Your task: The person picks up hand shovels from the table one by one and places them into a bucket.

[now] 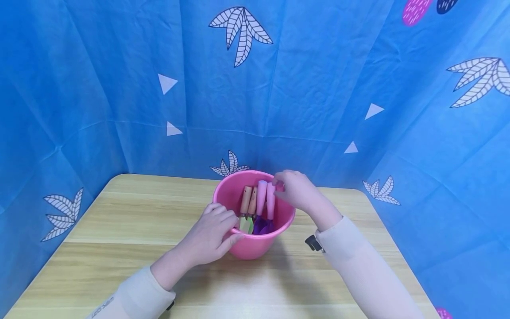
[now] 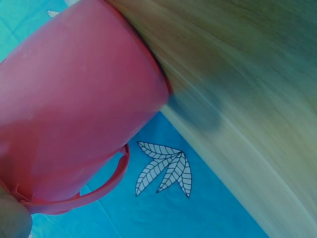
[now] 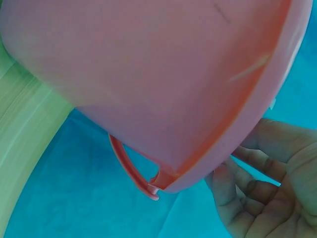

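Observation:
A pink bucket (image 1: 249, 246) stands upright on the wooden table. My left hand (image 1: 213, 230) grips its near-left rim, fingers over the edge and thumb outside. Inside, handles up, stand small tools: tan wooden handles (image 1: 246, 199) above pale and green heads (image 1: 246, 225), and pink handles (image 1: 261, 195) above purple heads (image 1: 263, 226). At the far-right rim, my right hand (image 1: 296, 188) bends its fingers beside the top of the rightmost pink handle. In the right wrist view, the bent fingers (image 3: 225, 186) stand apart from the thumb, their contact with the handle partly hidden by the rim.
The bucket's hanging handle (image 2: 106, 186) shows in both wrist views. Blue patterned cloth (image 1: 263, 110) surrounds the wooden table (image 1: 131, 212) at the back and sides. Its rear edge lies just behind the bucket.

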Tool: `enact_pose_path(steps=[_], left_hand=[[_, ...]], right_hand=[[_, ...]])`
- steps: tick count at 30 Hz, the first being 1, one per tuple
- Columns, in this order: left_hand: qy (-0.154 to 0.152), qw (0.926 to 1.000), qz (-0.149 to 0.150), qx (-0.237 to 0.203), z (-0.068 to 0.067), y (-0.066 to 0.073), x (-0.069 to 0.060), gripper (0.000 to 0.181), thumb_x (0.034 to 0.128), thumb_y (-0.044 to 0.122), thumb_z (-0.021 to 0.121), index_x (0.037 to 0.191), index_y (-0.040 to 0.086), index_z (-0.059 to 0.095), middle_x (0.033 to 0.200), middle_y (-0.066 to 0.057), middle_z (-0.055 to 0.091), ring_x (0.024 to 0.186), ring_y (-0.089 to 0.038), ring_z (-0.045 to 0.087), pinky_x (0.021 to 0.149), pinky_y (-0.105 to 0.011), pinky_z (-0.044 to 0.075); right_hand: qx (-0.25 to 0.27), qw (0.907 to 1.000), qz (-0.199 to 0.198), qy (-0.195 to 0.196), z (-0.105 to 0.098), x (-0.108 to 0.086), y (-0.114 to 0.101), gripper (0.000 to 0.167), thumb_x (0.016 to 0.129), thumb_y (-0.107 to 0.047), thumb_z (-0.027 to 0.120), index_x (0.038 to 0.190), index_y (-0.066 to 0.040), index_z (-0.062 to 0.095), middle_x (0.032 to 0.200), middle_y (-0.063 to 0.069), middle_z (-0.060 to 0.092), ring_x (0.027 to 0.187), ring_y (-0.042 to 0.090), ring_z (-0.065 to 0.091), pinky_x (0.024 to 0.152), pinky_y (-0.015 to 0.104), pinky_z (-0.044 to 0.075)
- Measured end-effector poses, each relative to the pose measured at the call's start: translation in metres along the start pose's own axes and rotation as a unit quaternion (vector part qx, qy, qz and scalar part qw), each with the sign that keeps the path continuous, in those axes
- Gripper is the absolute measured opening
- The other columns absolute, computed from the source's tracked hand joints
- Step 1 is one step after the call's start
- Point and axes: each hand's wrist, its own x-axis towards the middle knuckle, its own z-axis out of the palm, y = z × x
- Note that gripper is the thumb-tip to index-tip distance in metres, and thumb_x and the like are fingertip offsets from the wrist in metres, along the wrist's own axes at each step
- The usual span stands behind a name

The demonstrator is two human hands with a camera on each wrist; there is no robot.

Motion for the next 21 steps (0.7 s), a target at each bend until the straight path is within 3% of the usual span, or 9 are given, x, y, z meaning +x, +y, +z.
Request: enact_pose_path(steps=[7, 21], left_hand=[[-0.001, 1.0, -0.004, 0.001, 0.001, -0.001, 0.0, 0.025, 0.0991, 0.048, 0.053, 0.089, 0.025, 0.055, 0.083, 0.013, 0.05, 0.09, -0.008, 0.046, 0.097, -0.041, 0.035], [0.008, 1.0, 0.003, 0.003, 0.0, -0.001, 0.0, 0.03, 0.1004, 0.052, 0.049, 0.088, 0.025, 0.056, 0.084, 0.013, 0.051, 0.089, -0.01, 0.046, 0.097, -0.04, 0.036]], right_hand=[[0.005, 0.9997, -0.019, 0.016, 0.006, -0.012, -0.001, 0.019, 0.09, -0.011, 0.073, 0.108, -0.005, 0.072, 0.096, 0.008, 0.069, 0.092, 0.024, 0.066, 0.082, 0.037, 0.057], [0.042, 0.9906, -0.098, 0.086, 0.037, -0.051, 0.0, 0.004, 0.09, -0.016, 0.074, 0.092, -0.015, 0.071, 0.083, -0.009, 0.06, 0.077, 0.01, 0.056, 0.073, 0.029, 0.052]])
